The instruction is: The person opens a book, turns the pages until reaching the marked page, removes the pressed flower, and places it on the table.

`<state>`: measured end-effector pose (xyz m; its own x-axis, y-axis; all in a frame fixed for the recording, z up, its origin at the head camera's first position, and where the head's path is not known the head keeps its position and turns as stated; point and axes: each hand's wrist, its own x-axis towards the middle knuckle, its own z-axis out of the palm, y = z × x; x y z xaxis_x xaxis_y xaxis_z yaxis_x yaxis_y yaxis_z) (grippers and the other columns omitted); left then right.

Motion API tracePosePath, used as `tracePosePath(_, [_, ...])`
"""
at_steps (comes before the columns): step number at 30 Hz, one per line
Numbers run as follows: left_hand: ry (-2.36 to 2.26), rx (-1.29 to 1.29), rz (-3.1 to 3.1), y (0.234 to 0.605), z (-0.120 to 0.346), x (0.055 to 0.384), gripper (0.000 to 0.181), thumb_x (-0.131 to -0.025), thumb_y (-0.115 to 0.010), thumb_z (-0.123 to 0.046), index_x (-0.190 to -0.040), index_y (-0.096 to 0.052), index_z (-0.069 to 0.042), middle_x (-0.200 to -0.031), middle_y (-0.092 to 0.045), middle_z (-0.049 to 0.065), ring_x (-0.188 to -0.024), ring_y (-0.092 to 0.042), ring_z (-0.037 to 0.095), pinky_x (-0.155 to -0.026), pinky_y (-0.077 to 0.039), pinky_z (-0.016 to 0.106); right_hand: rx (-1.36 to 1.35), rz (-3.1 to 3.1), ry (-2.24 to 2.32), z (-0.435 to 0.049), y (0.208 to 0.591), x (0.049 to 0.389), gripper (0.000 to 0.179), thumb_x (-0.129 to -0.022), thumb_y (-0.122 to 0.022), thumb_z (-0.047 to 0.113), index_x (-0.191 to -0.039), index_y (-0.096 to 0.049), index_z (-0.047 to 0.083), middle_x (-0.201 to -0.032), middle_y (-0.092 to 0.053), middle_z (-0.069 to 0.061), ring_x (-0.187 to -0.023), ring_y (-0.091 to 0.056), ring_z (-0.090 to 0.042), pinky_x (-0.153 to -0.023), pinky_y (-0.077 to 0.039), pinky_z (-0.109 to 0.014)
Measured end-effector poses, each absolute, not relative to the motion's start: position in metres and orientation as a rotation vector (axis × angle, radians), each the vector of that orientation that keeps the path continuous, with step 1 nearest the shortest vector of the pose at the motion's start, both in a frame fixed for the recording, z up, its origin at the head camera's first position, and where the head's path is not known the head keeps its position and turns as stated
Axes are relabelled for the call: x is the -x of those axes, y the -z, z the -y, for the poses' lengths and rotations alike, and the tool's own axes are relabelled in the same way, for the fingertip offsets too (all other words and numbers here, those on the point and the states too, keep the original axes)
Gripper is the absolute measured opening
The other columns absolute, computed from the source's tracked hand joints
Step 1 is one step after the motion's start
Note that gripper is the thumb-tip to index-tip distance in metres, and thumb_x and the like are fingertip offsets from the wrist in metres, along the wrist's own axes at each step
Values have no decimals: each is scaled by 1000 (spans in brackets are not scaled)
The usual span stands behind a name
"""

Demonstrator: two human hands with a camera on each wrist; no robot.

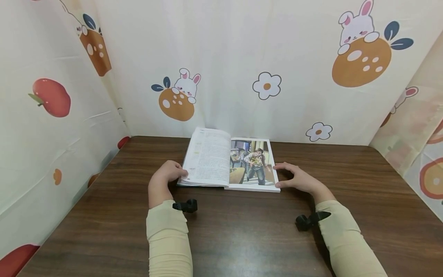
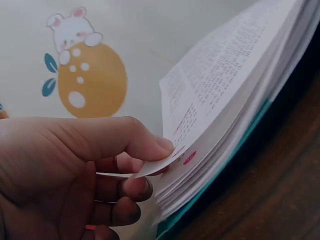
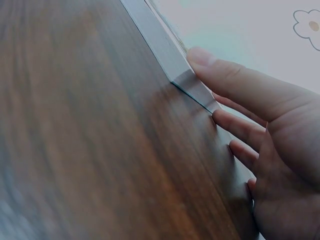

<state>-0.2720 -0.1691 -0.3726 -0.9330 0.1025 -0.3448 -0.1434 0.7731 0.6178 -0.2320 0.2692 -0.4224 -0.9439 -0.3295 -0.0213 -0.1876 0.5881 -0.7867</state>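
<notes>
An open book (image 1: 211, 157) lies on the brown table, with printed text on its left page and a colour picture (image 1: 254, 161) of a running figure on its right page. At the lower left corner, my left hand (image 1: 169, 171) pinches a page. The left wrist view shows the thumb of this hand (image 2: 100, 155) on top of the lifted page corner (image 2: 155, 165), with fingers beneath. More pages and a teal cover edge (image 2: 200, 210) lie below. My right hand (image 1: 299, 179) rests against the book's right edge, thumb (image 3: 200, 57) at the lower corner and fingers spread along the side.
The dark wooden table (image 1: 242, 231) runs out to both sides and in front of the book. Behind it hangs a pale curtain (image 1: 228, 57) printed with rabbits, fruit and flowers. Black straps with small mounts (image 1: 187, 206) sit on both wrists over cream sleeves.
</notes>
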Motion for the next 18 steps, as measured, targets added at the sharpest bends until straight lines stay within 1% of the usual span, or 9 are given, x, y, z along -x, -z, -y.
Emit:
tracePosePath(3, [-939, 39, -2599, 377, 170, 273, 22, -83, -60, -18, -63, -54, -9, -64, -48, 3, -61, -43, 17, -54, -36, 28, 436, -2645, 1281, -267, 422, 234, 64, -74, -78, 25, -129, -50, 8, -141, -33, -20, -132, -20, -38, -102, -14, -59])
tracePosePath(5, [-937, 44, -2599, 379, 171, 273, 23, -82, -61, -17, -62, -54, -9, -61, -47, 2, -59, -43, 17, -53, -36, 27, 434, -2647, 1276, -266, 422, 235, 64, -74, -78, 25, -129, -50, 8, -141, -33, -20, -132, -20, -38, -102, -14, -59])
tracePosePath(8, [-958, 40, -2602, 383, 170, 274, 19, -81, -62, -16, -65, -56, -8, -63, -47, 3, -61, -44, 18, -53, -36, 27, 430, -2647, 1274, -265, 420, 235, 64, -74, -78, 25, -129, -50, 9, -141, -33, -20, -132, -20, -39, -102, -14, -59])
tracePosePath(10, [-960, 35, -2605, 384, 170, 274, 15, -81, -63, -16, -71, -57, -6, -67, -49, 5, -64, -46, 19, -55, -37, 28, 425, -2645, 1265, -264, 419, 235, 65, -74, -78, 26, -129, -49, 9, -141, -32, -21, -132, -20, -40, -102, -14, -60])
tracePosePath(12, [-965, 26, -2610, 385, 169, 273, 14, -81, -64, -15, -82, -55, -4, -77, -51, 9, -71, -46, 21, -60, -37, 30, 405, -2644, 1248, -264, 416, 233, 65, -74, -78, 28, -130, -49, 9, -142, -32, -21, -131, -21, -40, -101, -15, -61])
tracePosePath(13, [-981, 31, -2606, 385, 169, 273, 17, -82, -65, -14, -90, -53, -4, -85, -52, 11, -76, -47, 23, -64, -38, 31, 375, -2648, 1236, -264, 414, 233, 65, -75, -77, 31, -130, -49, 11, -142, -31, -21, -131, -21, -40, -101, -16, -61])
tracePosePath(15, [-1009, 11, -2596, 385, 168, 273, 30, -83, -65, -12, -108, -52, -5, -106, -52, 17, -90, -46, 27, -76, -40, 37, 294, -2673, 1229, -264, 410, 232, 61, -77, -74, 34, -129, -50, 12, -141, -33, -20, -130, -23, -39, -100, -17, -61])
tracePosePath(17, [-1041, -2, -2568, 385, 168, 272, 46, -84, -65, -9, -127, -47, -9, -126, -44, 21, -103, -42, 30, -87, -36, 43, 204, -2724, 1258, -260, 405, 233, 54, -80, -71, 36, -125, -54, 11, -137, -39, -19, -127, -29, -37, -100, -20, -59])
tracePosePath(18, [-1061, 1, -2549, 384, 168, 272, 53, -84, -66, -8, -133, -46, -13, -133, -40, 21, -107, -39, 31, -91, -34, 46, 164, -2754, 1284, -257, 403, 235, 50, -81, -70, 36, -122, -57, 10, -134, -43, -18, -125, -33, -36, -99, -23, -57])
